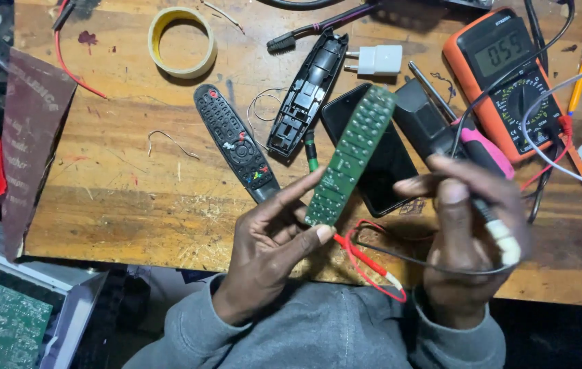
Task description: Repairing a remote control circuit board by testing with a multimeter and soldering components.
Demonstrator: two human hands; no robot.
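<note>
The left hand (274,236) pinches the long green circuit board (351,156) by its lower edge, above the wooden table (133,184); light, stiff, fragile, best held by edges. The right hand (468,225) grips a pink-handled probe (485,154).

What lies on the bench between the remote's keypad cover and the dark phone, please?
In the head view, the empty black remote shell lies between the keypad cover and the phone.

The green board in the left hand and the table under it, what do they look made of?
The green board looks like rigid circuit laminate with a matte green coating, dotted with rows of pale contact pads. The table looks like bare wood: visible grain, scratches and stains, no glossy finish. The left hand pinches the board's lower end.
</note>
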